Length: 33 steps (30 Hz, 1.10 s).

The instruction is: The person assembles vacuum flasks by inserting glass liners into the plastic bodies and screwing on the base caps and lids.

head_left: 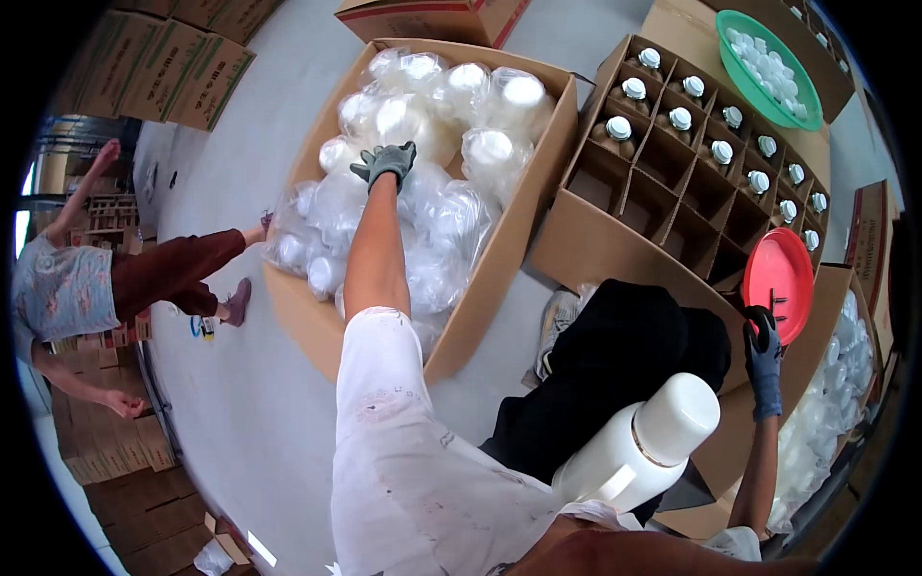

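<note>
My left hand (387,163), in a grey-green glove, reaches over a big carton (567,120) full of clear-wrapped bottles (437,226). Its fingers are spread above the plastic wrap. On the right, my right hand (764,350), in a dark grey glove, is at the near rim of a red plastic tray (768,264) with a few small dark pieces in it; its fingers are bent around the rim. Between the hands stands a divided carton (615,226), where white-capped bottles (680,118) fill part of the compartments and others hold none.
A green basin (725,67) of white caps rests at the upper right. A white flask (634,451) is near my body. More wrapped bottles (807,451) lie in a carton at the right. Another person (173,274) walks at the left, near stacked cartons (182,72).
</note>
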{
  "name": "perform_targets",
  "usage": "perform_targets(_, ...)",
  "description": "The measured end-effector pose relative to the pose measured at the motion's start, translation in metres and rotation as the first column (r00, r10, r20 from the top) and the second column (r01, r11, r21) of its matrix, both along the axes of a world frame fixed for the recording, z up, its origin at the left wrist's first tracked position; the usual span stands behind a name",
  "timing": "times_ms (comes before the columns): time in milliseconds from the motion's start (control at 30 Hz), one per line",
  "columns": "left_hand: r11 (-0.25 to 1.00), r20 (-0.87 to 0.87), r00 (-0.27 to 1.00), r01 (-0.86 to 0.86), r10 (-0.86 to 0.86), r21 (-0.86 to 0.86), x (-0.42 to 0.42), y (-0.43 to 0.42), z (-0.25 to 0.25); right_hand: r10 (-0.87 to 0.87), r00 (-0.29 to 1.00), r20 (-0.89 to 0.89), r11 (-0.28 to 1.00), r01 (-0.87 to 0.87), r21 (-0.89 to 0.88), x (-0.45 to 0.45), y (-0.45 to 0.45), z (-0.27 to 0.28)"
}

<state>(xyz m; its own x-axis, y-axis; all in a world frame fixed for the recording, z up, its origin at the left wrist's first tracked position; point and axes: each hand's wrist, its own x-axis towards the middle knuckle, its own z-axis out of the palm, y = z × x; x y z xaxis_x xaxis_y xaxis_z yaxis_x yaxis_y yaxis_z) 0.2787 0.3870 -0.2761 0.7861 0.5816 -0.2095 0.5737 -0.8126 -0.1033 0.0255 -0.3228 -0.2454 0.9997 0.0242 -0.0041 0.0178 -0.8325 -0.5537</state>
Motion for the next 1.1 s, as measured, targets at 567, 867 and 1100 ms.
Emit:
perform_targets(567,-0.596,0.704,0.706,0.601,0.083,-0.532,-0.072,-0.219,0.22,0.425,0.89,-0.165,0.174,0.099,0.98,0.195,0.276,0.155)
perform_targets(867,-0.152,0.834,0.481,0.834,-0.27,-0.53,-0.163,-0.296,0.186,0.501,0.836,0.223,-0.596,0.146,0.789,0.207,0.149,0.162)
perform_targets(1100,0.17,0.938,0.265,0.958,-0.225,-0.23,-0.135,-0.353,0.133,0.404,0.621,0.671,0.851,-0.524,-0.027,0.109,0.163,0.148)
